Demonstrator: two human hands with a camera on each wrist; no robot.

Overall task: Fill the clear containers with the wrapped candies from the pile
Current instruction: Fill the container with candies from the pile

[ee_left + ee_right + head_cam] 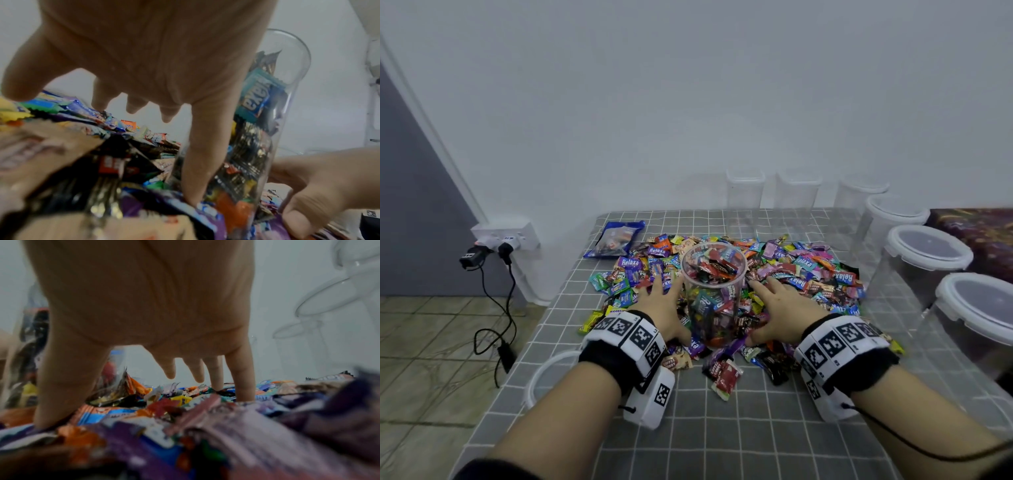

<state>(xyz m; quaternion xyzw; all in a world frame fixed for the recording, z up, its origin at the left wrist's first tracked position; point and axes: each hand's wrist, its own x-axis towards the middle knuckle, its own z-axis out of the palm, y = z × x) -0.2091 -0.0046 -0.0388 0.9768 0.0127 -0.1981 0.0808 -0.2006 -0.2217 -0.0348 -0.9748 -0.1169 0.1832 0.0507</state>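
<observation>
Both wrists wear black bands with checker tags, close to the near edge of the table (722, 445). Ahead of them the left hand (664, 308) and the right hand (780, 311) lie flat on the candy pile (791, 270), one on each side of the tall clear cup (714, 291). This cup stands straight up in the middle of the pile, right between the two hands, so neither hand is nearer. It is already nearly full of wrapped candies.

Fingers on both hands are spread wide and almost straight. Neither hand has anything wrapped in its fingers. From the left wrist view, the left thumb (203, 162) lies along the cup's side and its tip pokes into the candies at the bottom. On the right, the thumb (68, 378) presses into the pile just beside the cup.

More clear containers (928, 253) wait along the far edge and the right edge, well apart from the hands. To fill the cup more, I think the hands must scoop candies and lift them up over its open top.
</observation>
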